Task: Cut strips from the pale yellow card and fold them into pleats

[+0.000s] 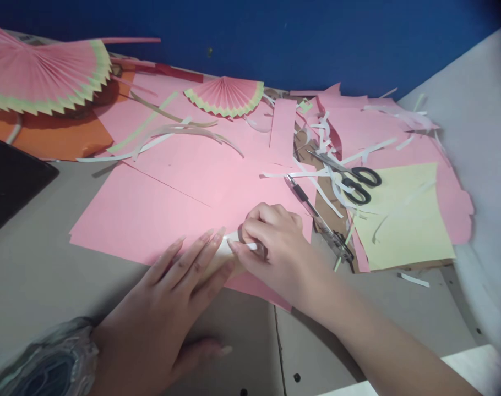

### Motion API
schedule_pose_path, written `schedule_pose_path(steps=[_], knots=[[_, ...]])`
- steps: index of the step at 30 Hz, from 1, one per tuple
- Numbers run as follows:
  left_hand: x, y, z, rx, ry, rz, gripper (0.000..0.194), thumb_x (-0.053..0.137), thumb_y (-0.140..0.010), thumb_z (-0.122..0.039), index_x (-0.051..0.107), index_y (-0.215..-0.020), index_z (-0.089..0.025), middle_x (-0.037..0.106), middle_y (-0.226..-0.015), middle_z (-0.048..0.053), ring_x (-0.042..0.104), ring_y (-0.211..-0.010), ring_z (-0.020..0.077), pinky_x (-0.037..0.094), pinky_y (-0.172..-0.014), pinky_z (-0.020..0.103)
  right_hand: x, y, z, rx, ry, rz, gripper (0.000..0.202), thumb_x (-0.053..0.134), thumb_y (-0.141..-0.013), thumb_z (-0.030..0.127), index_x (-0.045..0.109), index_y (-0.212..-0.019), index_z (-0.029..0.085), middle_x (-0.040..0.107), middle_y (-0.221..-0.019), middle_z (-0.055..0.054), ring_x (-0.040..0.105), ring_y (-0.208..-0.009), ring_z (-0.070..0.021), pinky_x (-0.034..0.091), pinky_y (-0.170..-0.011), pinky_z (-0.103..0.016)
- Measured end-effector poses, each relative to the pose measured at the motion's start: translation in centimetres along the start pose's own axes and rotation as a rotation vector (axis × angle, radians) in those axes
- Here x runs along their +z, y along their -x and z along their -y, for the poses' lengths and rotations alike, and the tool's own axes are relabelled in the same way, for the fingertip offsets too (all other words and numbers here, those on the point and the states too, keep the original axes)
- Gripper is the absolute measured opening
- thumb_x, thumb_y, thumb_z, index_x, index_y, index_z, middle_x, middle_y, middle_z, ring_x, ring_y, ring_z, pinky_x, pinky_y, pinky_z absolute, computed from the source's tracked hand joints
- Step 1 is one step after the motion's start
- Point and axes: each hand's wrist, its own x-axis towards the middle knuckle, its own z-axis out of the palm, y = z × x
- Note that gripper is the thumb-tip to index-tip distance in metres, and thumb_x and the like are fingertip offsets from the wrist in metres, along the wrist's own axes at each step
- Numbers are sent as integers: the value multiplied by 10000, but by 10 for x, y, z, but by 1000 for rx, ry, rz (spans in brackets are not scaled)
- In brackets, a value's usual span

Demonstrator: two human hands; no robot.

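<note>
Fingers outstretched, the left hand (172, 291) rests flat on a pale paper piece (223, 249), while the right hand (277, 242), fingers curled, pinches its right part. The paper lies between and partly beneath them, over the pink sheets' (151, 214) near edge, left of the pen (312, 208).
</note>
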Motion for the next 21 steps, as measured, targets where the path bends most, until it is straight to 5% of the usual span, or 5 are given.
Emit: schedule_pose_path(steps=[21], knots=[[4,4,1,17,-6,-53,924,418,-778,-707,317,-1418,-48,285,-1501,163,279,-1364,285,99,-1128,403,3,0,-5,-59,-6,-13,167,514,-851,199,438,-703,194,506,-873,-15,458,-871,-177,299,-769,-338]])
